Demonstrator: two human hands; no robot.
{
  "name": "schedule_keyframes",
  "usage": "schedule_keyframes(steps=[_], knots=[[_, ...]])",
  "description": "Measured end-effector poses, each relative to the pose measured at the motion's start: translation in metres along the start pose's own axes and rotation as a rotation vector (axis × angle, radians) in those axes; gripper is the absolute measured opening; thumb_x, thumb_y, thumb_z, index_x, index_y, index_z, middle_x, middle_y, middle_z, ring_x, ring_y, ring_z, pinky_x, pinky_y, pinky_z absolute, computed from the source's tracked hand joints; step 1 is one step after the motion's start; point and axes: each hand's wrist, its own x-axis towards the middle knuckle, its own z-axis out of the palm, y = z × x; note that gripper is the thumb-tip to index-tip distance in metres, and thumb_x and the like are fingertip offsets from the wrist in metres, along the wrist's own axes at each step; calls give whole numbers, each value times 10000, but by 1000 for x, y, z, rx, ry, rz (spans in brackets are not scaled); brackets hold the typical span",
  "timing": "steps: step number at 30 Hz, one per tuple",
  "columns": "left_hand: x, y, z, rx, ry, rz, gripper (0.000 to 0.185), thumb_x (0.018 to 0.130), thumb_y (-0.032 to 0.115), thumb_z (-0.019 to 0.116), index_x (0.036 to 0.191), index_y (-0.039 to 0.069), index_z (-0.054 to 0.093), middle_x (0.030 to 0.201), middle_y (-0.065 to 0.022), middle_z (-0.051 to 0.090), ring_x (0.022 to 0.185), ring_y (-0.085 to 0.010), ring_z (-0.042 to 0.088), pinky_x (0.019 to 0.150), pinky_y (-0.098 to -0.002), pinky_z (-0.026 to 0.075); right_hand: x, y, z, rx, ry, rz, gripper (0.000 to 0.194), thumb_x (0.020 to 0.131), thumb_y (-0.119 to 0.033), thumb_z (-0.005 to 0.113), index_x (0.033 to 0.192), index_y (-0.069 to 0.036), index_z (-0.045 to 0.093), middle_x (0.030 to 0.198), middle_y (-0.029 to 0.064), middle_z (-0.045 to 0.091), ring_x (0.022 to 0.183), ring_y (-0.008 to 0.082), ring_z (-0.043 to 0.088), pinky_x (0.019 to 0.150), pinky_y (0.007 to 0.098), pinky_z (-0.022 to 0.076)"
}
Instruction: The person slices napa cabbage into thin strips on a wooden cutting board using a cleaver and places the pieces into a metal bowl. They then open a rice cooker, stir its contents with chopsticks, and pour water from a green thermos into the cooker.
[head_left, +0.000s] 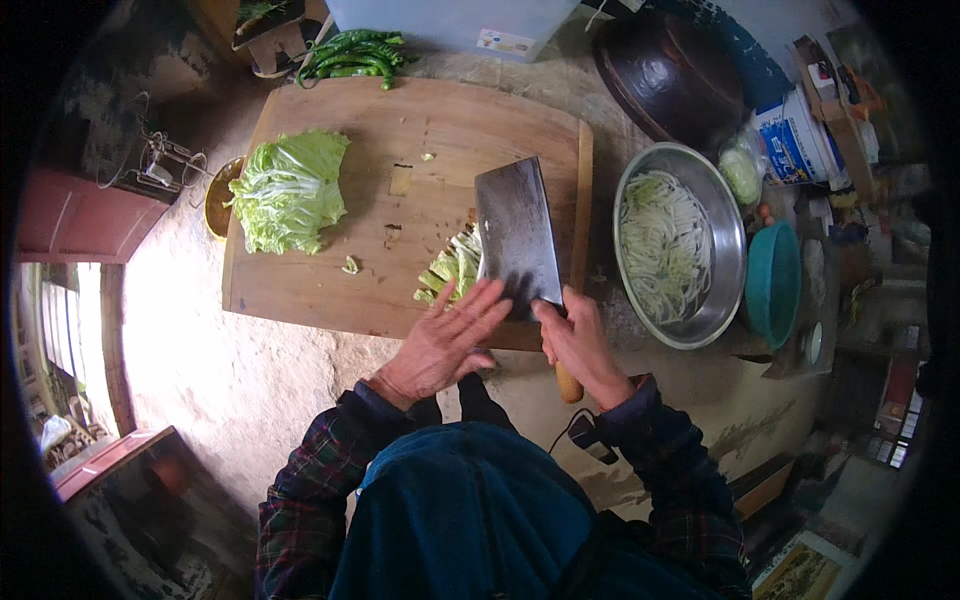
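Observation:
My right hand (576, 335) grips the wooden handle of a broad cleaver (517, 221), whose blade lies flat-looking above the right part of the wooden cutting board (420, 292). Close to the blade's lower left edge is my left hand (450, 341), fingers spread and holding nothing; whether the fingertips touch the blade I cannot tell. Cut napa cabbage pieces (452, 266) lie on the board, partly hidden by the blade and my left hand. A leafy stack of napa cabbage (290, 191) rests on the board's left side. Small cabbage scraps (350, 264) lie between them.
Right of the board stands a steel basin (733, 300) holding shredded cabbage (664, 247). Beyond it are a teal basin (772, 285), a bagged cabbage (741, 169) and a white-and-blue bucket (795, 139). Green peppers (356, 56), a translucent bin (450, 26) and a large dark vessel (671, 75) sit behind.

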Motion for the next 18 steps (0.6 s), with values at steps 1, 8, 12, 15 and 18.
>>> schedule_keyframes(steps=[1, 8, 12, 15, 18], knots=[[5, 0, 2, -23, -18, -21, 760, 932, 474, 521, 1524, 40, 324, 1591, -184, 290, 1485, -336, 267, 1220, -511, 143, -4, -3, 1, 133, -41, 88, 265, 973, -226, 602, 850, -3, 529, 574, 67, 499, 431, 165, 466, 428, 339, 385], [16, -33, -7, -363, 236, -380, 778, 955, 444, 550, 1543, 22, 265, 1599, -196, 266, 1495, -368, 216, 1214, -484, 175, -12, -2, -9, -267, 127, -381, 163, 960, -164, 600, 894, -42, 514, 593, 82, 542, 444, 224, 536, 430, 371, 423], [14, -36, -77, -196, 436, -234, 643, 986, 376, 547, 1505, 36, 376, 1572, -194, 332, 1470, -348, 292, 1195, -456, 246, -17, 3, -26, -798, 121, -568, 125, 890, -103, 614, 889, -53, 499, 678, 127, 583, 554, 317, 628, 474, 446, 487], [22, -13, -105, -448, 154, -261, 582, 1003, 397, 510, 1453, 32, 459, 1519, -183, 425, 1427, -348, 376, 1179, -450, 290, -18, 1, -33, -994, 53, -680, 150, 839, -86, 630, 928, -55, 513, 707, 98, 593, 577, 277, 647, 490, 402, 517], [33, 9, -106, -556, -210, -144, 584, 1000, 444, 476, 1417, 35, 502, 1461, -174, 499, 1377, -356, 444, 1164, -455, 327, -14, -5, -34, -1082, -3, -732, 254, 792, -92, 674, 1022, -63, 570, 716, 95, 606, 614, 274, 653, 522, 395, 524]])
